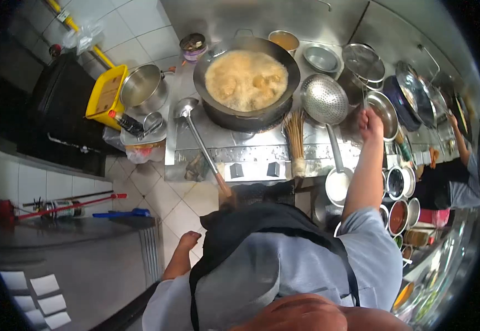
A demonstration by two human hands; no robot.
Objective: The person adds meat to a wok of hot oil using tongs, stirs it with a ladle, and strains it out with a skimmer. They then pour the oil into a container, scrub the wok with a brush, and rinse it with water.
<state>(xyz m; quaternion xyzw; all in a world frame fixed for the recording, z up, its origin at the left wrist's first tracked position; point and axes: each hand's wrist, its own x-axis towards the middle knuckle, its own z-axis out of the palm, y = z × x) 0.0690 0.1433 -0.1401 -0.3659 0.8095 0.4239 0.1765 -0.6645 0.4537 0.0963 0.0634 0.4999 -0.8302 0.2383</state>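
Note:
My right hand (370, 124) reaches forward on the right, closed round the handle of a fine-mesh strainer (363, 62). The strainer's round mesh lies over a metal pot at the back. My left hand (189, 240) hangs low by my side, loosely closed, with nothing visible in it. In front of me a big black wok (245, 114) holds bubbling, foaming oil (242, 91) with golden-brown pieces in it. A perforated skimmer (324, 99) rests to its right, left of my right hand. A long-handled ladle (198, 135) lies on the stove to the wok's left.
A bamboo brush (295, 138) lies at the stove's front. A steel pot (143, 88) and a yellow bin (106, 96) stand left. Sauce bowls (399, 216) line the right side. Farther right, another person's arm (460, 140) reaches toward the counter.

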